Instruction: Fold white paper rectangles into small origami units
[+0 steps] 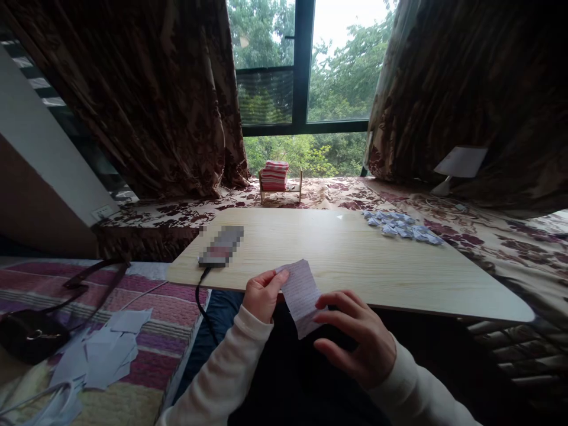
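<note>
A small sheet of paper, covered in faint lines of writing, is held up over the near edge of the table. My left hand pinches its upper left corner between thumb and fingers. At the sheet's right side is my right hand, fingers apart, with the fingertips at the paper's edge; whether they press on it I cannot tell. Several folded white paper pieces lie in a cluster at the table's far right.
The pale wooden table carries a blurred phone-like device with a black cable at its left. On the bed lie loose paper sheets and a dark bag. Striped folded cloths and a lamp stand by the window.
</note>
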Demonstrator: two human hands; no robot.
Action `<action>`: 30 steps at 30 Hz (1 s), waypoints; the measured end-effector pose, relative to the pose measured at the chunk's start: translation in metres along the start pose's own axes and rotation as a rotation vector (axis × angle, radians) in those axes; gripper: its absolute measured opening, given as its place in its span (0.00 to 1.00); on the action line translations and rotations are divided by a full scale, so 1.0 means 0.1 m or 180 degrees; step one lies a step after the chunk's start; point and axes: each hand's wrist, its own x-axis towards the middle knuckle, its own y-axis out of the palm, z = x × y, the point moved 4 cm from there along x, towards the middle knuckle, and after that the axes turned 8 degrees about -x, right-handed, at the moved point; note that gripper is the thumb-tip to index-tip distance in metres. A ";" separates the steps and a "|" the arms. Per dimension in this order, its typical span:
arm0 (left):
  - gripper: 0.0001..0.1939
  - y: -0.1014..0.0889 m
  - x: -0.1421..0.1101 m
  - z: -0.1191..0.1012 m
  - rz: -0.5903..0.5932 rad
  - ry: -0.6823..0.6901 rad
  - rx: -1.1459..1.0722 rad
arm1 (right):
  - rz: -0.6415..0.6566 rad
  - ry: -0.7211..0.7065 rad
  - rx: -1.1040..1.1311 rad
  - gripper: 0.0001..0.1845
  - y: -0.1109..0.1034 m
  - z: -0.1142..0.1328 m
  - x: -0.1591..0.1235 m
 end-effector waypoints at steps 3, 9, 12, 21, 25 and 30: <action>0.16 0.07 0.01 -0.03 0.0097 0.0133 0.0238 | -0.0238 0.0607 0.0178 0.19 0.01 -0.29 0.11; 0.17 0.25 0.26 -0.09 0.0287 0.0145 0.0554 | 0.0428 0.1298 0.1645 0.25 0.28 -0.90 0.35; 0.15 0.29 0.53 -0.15 0.0257 0.0182 0.0667 | 0.0213 0.1208 0.1249 0.25 0.21 -1.02 0.44; 0.14 0.49 1.15 -0.24 0.0537 0.0241 0.1034 | -0.0231 0.0564 0.0666 0.05 0.21 -1.16 0.94; 0.23 0.56 1.38 -0.35 0.0679 0.0315 0.1004 | 0.0097 0.2396 0.2327 0.13 0.47 -1.61 1.05; 0.32 0.61 1.50 -0.28 0.1049 -0.0108 0.1057 | 0.0414 0.3240 0.3034 0.17 0.62 -1.90 0.99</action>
